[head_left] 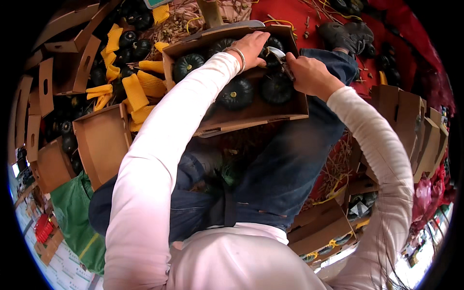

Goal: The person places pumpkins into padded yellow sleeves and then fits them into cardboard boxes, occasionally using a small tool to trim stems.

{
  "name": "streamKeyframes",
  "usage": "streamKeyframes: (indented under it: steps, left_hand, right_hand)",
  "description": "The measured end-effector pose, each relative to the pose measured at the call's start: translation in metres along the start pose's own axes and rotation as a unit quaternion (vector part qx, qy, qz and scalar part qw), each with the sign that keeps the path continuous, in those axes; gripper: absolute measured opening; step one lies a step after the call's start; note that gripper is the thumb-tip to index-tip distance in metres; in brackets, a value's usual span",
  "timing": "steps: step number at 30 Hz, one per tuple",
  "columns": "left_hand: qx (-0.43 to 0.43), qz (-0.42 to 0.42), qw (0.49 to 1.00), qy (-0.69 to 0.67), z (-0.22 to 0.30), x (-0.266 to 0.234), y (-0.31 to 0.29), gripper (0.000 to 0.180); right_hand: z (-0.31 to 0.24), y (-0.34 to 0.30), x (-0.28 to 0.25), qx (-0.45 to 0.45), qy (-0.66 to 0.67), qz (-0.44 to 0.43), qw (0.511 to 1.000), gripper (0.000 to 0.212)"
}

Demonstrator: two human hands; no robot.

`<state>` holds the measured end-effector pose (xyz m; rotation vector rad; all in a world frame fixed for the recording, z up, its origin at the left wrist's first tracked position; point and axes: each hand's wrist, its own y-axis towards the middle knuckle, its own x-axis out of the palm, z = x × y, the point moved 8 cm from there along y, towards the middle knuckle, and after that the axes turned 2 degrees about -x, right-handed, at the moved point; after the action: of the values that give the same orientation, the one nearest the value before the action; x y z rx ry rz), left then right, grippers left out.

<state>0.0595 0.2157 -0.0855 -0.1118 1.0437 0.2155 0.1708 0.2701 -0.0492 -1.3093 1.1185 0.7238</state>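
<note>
A cardboard box (pixel 211 129) in front of me holds several dark green kabocha squashes, such as one at its left end (pixel 189 66) and one near its front side (pixel 235 94). My left hand (pixel 250 49) reaches over the box and grips a squash (pixel 276 43) at the far right, its fingers along the top and its thumb nearer me. In my right fist (pixel 309 72) is a pair of pruning shears (pixel 276 51), with the silvery blades at that squash's top. The stem by the blades is too small to make out.
Yellow foam net sleeves (pixel 135 92) and loose squashes (pixel 141 48) lie to the left, beside an open cardboard box (pixel 102 140). More cardboard boxes (pixel 391 108) stand at the right. A green sack (pixel 77 217) is at the lower left. Plant stalks litter the red ground sheet (pixel 295 12).
</note>
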Motion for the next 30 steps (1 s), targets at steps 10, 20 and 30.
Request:
streamKeyframes:
  steps: [10, 20, 30]
  left_hand:
    - [-0.02, 0.121, 0.992, 0.029, -0.004, -0.012, 0.001, 0.025]
    - [-0.058, 0.145, 0.988, 0.004, -0.011, -0.015, -0.002, 0.018]
    - [-0.036, 0.061, 0.995, -0.074, 0.023, -0.065, -0.069, 0.016]
  right_hand:
    - [-0.009, -0.021, -0.02, 0.037, -0.22, 0.163, 0.961, 0.034]
    - [-0.024, -0.003, 0.006, 0.087, -0.252, 0.144, 0.953, 0.039]
    - [0.007, -0.081, 0.014, 0.121, 0.528, 0.198, 0.817, 0.047]
